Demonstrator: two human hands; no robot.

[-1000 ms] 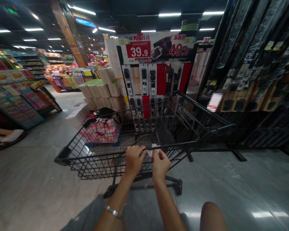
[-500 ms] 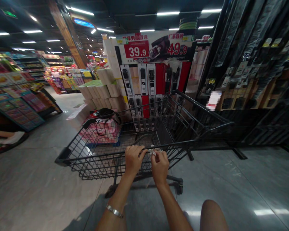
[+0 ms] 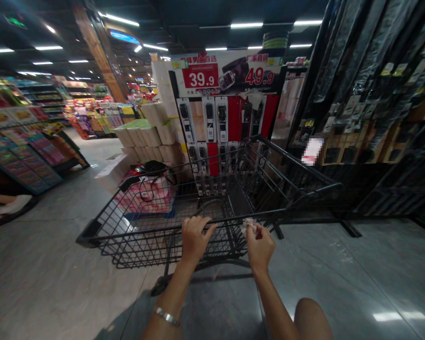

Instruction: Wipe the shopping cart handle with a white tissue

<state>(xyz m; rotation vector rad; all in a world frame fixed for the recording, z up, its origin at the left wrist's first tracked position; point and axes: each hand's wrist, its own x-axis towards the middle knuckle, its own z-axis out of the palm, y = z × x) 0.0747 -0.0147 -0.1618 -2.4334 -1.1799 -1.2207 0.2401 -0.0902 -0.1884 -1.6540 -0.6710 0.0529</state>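
Observation:
A black wire shopping cart [image 3: 141, 255] stands side-on before me, its basket showing no goods inside. My left hand [image 3: 195, 238] grips the near top rail of the cart, fingers curled over the bar and thumb along it. Farther right on the same rail, my right hand [image 3: 260, 245] pinches a crumpled whitish tissue [image 3: 250, 225] against the bar. Part of the tissue is hidden behind the fingers. A silver bracelet [image 3: 166, 316] circles my left wrist.
Behind the cart stands a belt display rack [image 3: 221, 118] with price signs. Pink packages [image 3: 152, 196] with a black bag on top sit beyond the cart's left side. Stacked paper rolls [image 3: 141, 132] rise behind them. Dark hanging goods [image 3: 371, 71] line the right.
My right hand has slid right along the rail with the tissue, away from my left hand. My left hand stays on the bar. The view has shifted slightly.

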